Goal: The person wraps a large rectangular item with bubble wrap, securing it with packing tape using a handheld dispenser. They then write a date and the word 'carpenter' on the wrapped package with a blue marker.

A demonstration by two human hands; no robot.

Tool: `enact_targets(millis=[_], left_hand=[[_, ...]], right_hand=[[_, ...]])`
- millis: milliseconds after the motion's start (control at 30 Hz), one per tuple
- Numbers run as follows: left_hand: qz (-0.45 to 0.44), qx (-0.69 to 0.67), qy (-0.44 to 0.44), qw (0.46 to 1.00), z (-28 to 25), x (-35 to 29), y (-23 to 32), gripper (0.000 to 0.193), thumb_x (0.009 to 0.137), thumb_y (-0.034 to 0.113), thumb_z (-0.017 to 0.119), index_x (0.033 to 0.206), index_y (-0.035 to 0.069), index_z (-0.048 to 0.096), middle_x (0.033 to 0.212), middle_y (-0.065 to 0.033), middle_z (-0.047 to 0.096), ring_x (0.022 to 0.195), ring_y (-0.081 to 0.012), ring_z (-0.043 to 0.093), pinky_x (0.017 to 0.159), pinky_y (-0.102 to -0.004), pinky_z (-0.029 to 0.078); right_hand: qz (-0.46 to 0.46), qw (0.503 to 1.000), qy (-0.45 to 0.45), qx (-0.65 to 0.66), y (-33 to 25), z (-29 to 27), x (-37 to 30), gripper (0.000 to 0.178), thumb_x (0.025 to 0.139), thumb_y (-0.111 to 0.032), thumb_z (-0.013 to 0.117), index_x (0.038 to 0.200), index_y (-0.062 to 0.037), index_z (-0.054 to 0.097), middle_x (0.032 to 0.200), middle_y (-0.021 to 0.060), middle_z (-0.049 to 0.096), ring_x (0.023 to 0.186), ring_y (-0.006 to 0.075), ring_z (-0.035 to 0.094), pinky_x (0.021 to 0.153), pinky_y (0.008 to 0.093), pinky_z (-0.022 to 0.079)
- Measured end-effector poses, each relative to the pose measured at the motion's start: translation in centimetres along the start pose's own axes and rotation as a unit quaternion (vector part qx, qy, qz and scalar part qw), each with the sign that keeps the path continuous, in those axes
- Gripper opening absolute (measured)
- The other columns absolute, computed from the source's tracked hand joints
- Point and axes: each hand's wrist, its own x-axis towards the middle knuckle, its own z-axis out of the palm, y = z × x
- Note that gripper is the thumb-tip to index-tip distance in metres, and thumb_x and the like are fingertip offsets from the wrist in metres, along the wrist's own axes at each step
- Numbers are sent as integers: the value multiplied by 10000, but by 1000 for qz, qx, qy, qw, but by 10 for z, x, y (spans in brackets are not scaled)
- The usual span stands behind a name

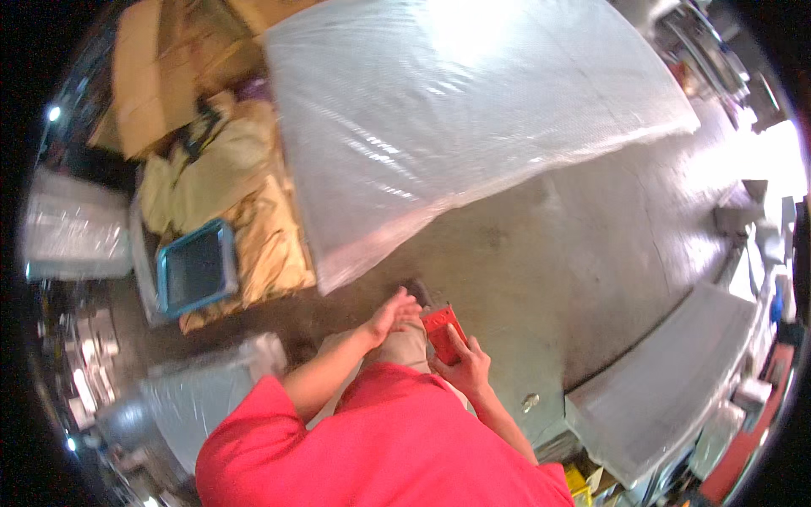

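Note:
In my right hand [467,363] is a flat red rectangular object [443,332], gripped with the thumb laid across its face; I cannot make out what kind of thing it is. My left hand [394,313] is held out in front of my body, fingers stretched and nothing in them. It is a short way to the left of the red object, apart from it. Ahead of both hands lies the near corner of a large slab [481,110] wrapped in clear plastic.
On the left, a blue-rimmed tray [231,253] lies by crumpled brown paper [274,241] and beige cloth [215,173], with cardboard [139,84] behind. Plastic-wrapped blocks [76,224] stand farther left. A grey panel [667,372] is at right, on the concrete floor [541,253].

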Motion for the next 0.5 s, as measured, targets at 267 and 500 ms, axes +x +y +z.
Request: enact_targets(millis=[267,500], left_hand=[[-9,-1,-61,998,2,-53,-11,267,1010,226,551,1186,94,703,1125,-31,715,989,-180,680,854,-367,565],[54,93,-37,994,-10,-86,43,293,966,398,679,967,106,703,689,23,626,524,-84,561,474,-257,478]], right_hand=[[-171,982,41,70,-39,-10,-37,797,630,-367,862,1378,-245,616,848,127,614,679,322,656,612,439,556],[-200,977,63,40,-54,8,-23,838,590,-342,862,1376,-189,614,805,125,576,648,329,625,570,425,523]])
